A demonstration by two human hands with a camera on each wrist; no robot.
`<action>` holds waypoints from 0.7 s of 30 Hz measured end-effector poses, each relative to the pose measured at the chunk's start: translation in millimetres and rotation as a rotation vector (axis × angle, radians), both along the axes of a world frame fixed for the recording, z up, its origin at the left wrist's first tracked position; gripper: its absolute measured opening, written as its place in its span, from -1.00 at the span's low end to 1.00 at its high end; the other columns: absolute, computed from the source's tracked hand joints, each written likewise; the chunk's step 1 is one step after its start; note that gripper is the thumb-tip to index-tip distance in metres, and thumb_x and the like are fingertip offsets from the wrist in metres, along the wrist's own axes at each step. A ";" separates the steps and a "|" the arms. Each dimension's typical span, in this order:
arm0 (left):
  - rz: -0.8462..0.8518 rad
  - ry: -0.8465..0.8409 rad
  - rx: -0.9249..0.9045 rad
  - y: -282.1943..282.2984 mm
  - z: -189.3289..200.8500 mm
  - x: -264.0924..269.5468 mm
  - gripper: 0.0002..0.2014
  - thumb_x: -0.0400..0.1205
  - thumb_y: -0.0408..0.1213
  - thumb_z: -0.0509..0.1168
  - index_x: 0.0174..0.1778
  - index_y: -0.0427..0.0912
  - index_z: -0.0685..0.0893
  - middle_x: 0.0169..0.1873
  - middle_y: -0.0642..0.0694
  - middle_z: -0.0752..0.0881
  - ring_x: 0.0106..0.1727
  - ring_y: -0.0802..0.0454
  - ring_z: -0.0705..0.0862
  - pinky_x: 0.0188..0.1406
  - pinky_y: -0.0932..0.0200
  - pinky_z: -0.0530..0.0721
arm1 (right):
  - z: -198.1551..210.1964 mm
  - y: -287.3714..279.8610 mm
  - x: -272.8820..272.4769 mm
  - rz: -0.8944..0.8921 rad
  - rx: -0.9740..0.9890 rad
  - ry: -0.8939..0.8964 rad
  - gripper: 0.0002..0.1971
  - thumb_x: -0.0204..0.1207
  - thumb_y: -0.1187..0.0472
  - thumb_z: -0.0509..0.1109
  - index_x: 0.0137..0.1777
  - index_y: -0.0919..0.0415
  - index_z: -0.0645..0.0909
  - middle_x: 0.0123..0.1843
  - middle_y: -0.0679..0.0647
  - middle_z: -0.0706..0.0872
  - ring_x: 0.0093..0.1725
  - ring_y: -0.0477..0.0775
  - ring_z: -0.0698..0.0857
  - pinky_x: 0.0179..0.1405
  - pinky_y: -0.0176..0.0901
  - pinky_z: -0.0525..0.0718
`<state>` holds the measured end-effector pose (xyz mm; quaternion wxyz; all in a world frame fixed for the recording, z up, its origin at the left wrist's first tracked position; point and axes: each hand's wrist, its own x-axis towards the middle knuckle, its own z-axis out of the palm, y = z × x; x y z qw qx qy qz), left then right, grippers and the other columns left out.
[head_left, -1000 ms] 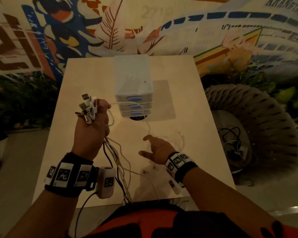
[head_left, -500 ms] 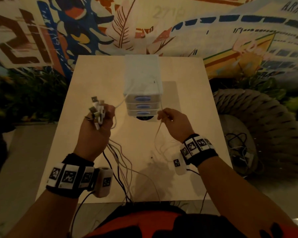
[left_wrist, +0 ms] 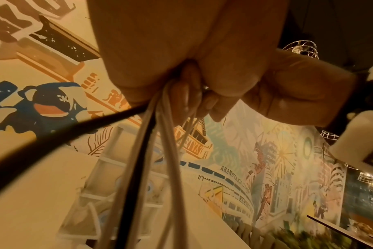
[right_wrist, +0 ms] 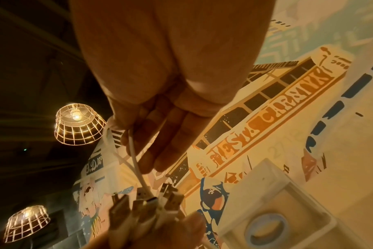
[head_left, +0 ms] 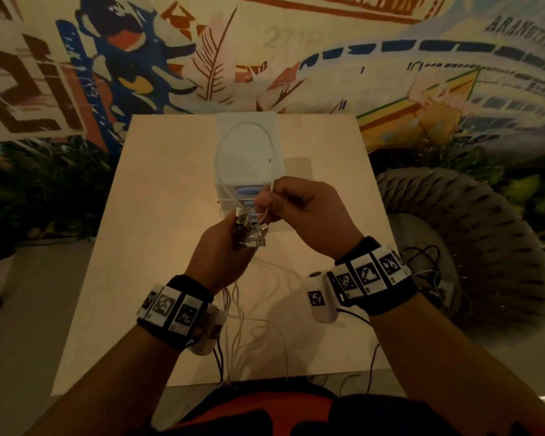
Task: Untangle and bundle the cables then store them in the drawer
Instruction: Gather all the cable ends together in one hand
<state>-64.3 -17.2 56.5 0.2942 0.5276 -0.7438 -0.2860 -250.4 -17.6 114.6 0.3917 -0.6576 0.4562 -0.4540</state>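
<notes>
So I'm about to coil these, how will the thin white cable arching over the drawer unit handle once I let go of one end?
The thin white cable probably has some spring: it stands in a self-supporting loop between the right hand and the left hand. It looks light, pinched by fingertips only. Released, it may flop and re-tangle with the hanging cables.

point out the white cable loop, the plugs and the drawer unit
white cable loop (head_left: 233, 129), head view, top of the arc over the unit
plugs (right_wrist: 158, 198), right wrist view, metal ends bunched above the left hand
drawer unit (head_left: 249, 191), head view, top drawer's blue handle
</notes>
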 end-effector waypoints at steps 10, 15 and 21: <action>0.003 0.230 0.193 2.9 12.3 10.8 -0.92 0.73 -0.15 0.33 0.10 0.03 0.67 -0.20 0.21 0.74 -0.20 0.39 0.67 -0.21 0.51 0.51 | -46.7 29.7 -17.9 0.025 0.253 0.140 -0.53 0.54 -0.04 0.56 0.44 -0.12 0.59 0.22 -0.15 0.75 0.12 -0.13 0.77 0.19 -0.05 0.75; -0.036 0.449 0.336 4.2 23.6 15.0 -0.83 0.69 -0.03 0.36 -0.20 0.05 0.66 -0.54 0.20 0.59 -0.53 0.27 0.47 -0.44 0.30 0.42 | -87.2 32.2 9.4 0.128 0.272 0.307 -0.53 0.58 -0.06 0.52 0.45 -0.22 0.48 0.27 -0.17 0.67 0.20 -0.26 0.66 0.13 -0.48 0.55; 0.027 0.520 0.381 -2.0 30.5 35.1 -0.73 0.66 -0.02 0.32 -0.39 0.18 0.60 -0.54 0.05 0.37 -0.54 0.08 0.28 -0.54 0.18 0.30 | -81.8 10.4 -8.1 -0.094 0.121 0.226 -0.89 0.66 0.22 0.42 0.14 0.09 0.59 -0.05 -0.03 0.77 -0.07 -0.05 0.74 0.06 -0.06 0.71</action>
